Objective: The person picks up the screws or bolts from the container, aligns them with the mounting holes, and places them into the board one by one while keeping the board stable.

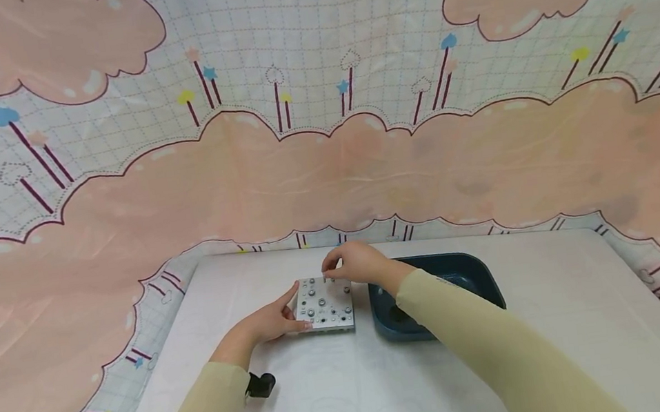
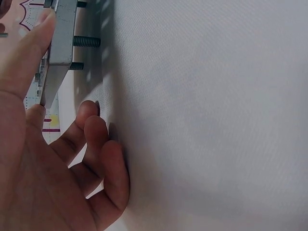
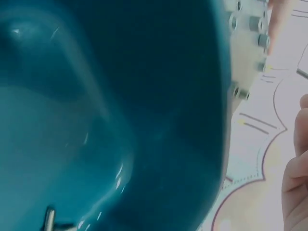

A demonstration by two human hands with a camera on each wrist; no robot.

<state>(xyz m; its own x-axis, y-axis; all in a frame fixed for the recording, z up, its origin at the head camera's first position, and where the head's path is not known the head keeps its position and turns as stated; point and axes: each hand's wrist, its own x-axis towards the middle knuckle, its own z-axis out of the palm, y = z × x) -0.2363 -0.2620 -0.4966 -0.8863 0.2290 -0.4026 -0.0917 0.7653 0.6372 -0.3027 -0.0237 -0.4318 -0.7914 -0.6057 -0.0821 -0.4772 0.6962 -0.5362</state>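
A square metal plate [image 1: 330,303] with several bolts in its top face sits near the far side of the table. My left hand [image 1: 267,322] grips its left side between thumb and forefinger. In the left wrist view, threaded bolt ends [image 2: 86,41] stick out below the plate, and the other fingers of that hand are curled beside it. Above the plate's far edge, my right hand [image 1: 358,263] pinches a thin metal pin [image 3: 302,73]. Its exact kind is too small to tell, and whether it touches the plate is unclear.
A dark teal tray [image 1: 483,276] stands right of the plate, under my right forearm. Small metal parts [image 3: 50,219] lie in it. A black wrist camera [image 1: 261,385] is on my left wrist. A patterned cloth [image 1: 326,178] hangs behind the white table [image 1: 355,397].
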